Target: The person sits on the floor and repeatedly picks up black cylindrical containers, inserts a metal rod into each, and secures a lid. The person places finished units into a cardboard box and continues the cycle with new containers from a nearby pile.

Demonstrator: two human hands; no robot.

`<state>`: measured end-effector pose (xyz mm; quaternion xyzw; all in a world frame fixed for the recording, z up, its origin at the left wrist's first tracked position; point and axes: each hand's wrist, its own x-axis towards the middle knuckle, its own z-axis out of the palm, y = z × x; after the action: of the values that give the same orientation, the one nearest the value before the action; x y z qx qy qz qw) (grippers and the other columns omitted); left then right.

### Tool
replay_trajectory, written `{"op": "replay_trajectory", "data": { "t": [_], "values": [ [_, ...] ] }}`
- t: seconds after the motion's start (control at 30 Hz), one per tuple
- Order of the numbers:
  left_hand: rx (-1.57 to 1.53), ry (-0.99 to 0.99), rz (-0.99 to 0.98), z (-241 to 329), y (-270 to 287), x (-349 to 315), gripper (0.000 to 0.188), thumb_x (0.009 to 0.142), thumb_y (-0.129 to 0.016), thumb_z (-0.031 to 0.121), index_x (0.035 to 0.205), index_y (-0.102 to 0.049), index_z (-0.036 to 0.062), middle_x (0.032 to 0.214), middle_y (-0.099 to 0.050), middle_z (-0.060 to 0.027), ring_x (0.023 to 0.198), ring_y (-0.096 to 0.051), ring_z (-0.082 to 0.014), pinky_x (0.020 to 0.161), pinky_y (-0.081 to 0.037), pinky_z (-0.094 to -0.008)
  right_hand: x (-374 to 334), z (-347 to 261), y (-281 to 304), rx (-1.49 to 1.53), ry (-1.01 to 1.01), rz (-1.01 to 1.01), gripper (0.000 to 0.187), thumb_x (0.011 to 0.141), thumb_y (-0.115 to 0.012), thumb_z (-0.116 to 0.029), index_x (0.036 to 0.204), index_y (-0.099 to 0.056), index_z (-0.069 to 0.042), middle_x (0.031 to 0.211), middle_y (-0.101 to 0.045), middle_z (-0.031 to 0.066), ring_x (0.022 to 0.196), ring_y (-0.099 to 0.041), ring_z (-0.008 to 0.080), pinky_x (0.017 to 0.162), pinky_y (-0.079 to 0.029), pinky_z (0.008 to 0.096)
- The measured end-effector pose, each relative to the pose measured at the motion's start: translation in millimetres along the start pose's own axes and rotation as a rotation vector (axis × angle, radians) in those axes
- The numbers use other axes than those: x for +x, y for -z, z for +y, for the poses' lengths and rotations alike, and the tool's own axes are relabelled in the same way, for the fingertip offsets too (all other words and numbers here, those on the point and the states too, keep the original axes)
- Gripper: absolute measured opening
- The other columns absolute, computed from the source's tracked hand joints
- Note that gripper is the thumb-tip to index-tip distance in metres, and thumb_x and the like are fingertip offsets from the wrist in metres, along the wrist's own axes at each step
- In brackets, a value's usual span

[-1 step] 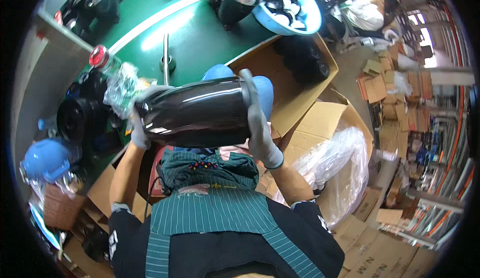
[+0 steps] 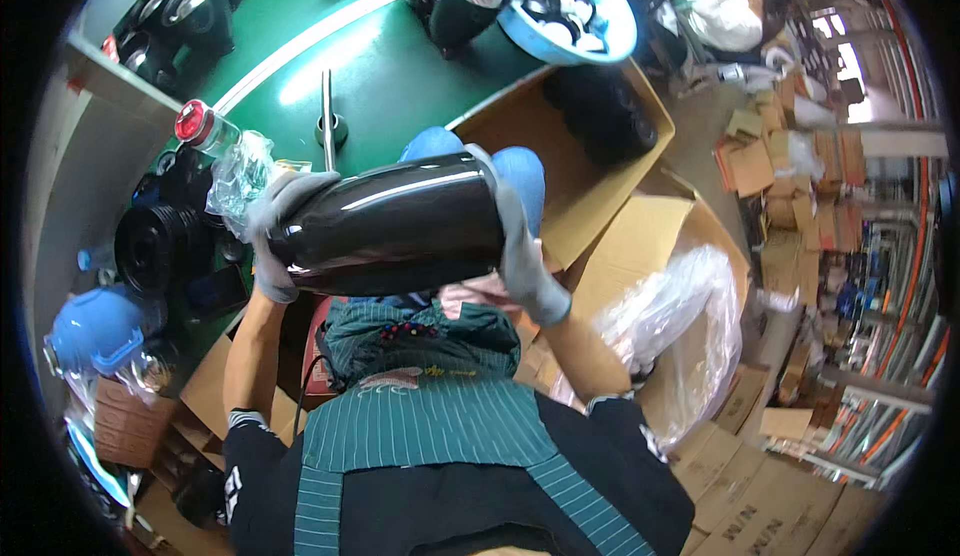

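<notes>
Held sideways above my lap is a glossy black tapered housing, hollow or solid I cannot tell. Around its narrower left end wraps my gloved left hand. My gloved right hand grips the wider right end, its fingers along the rim. Both gloves are grey. Close beyond the left hand lie a crumpled clear plastic bag and a clear bottle with a red cap. A metal rod on a dark round base stands on the green table.
Black vessels and a light blue basin of small black-and-white parts stand at the back. To the right are an open carton holding black pieces and a carton lined with clear plastic. Stacked black discs sit left.
The housing's left end has turned slightly, and the left hand's fingers reach further over its top. Both hands keep hold of it. The view has shifted a little.
</notes>
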<state>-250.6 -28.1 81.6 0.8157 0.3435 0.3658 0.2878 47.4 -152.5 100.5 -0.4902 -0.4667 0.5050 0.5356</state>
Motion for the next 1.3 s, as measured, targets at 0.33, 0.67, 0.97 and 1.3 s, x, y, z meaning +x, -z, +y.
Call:
{"op": "replay_trajectory", "data": {
  "t": [0.33, 0.67, 0.97, 1.3],
  "values": [
    [-1.266, 0.691, 0.1, -144, -69, -98, 0.07, 0.114, -0.041, 0.057, 0.153, -0.054, 0.0004, 0.146, -0.064, -0.0168, 0.13, -0.063, -0.0279, 0.115, -0.052, -0.0429, -9, -18, 7, -0.527, 0.469, -0.07, 0.112, 0.104, -0.037, -0.082, 0.173, -0.017, 0.003, 0.18, -0.014, 0.0289, 0.165, -0.021, 0.0469, 0.134, -0.015, 0.0464],
    [0.145, -0.053, 0.104, 66, -54, 7, 0.047, 0.084, -0.084, 0.021, 0.126, -0.075, 0.0019, 0.113, -0.075, -0.0202, 0.104, -0.075, -0.0388, 0.094, -0.058, -0.0448, -62, 119, 93, -0.18, 0.106, 0.039, 0.058, 0.12, -0.039, -0.027, 0.171, -0.03, 0.0, 0.177, -0.033, 0.0133, 0.163, -0.033, 0.0228, 0.132, -0.027, 0.0328],
    [0.094, -0.146, -0.176, 9, -88, -41, 0.055, 0.078, -0.079, -0.003, 0.132, -0.072, 0.002, 0.129, -0.074, -0.0204, 0.122, -0.071, -0.0391, 0.109, -0.055, -0.0482, -11, 53, 120, -0.298, -0.086, -0.155, 0.082, 0.079, -0.091, -0.024, 0.154, -0.062, -0.008, 0.166, -0.052, 0.0154, 0.153, -0.049, 0.0273, 0.129, -0.036, 0.0396],
    [0.629, 0.658, -0.222, -179, -97, 64, 0.066, 0.096, -0.078, 0.041, 0.15, -0.06, 0.0095, 0.132, -0.069, -0.0261, 0.11, -0.072, -0.0456, 0.099, -0.057, -0.0515, 5, 67, 93, -0.469, -0.045, -0.194, 0.106, 0.075, -0.093, -0.036, 0.165, -0.045, -0.008, 0.162, -0.054, 0.0156, 0.15, -0.053, 0.0324, 0.125, -0.04, 0.0421]
  ]
}}
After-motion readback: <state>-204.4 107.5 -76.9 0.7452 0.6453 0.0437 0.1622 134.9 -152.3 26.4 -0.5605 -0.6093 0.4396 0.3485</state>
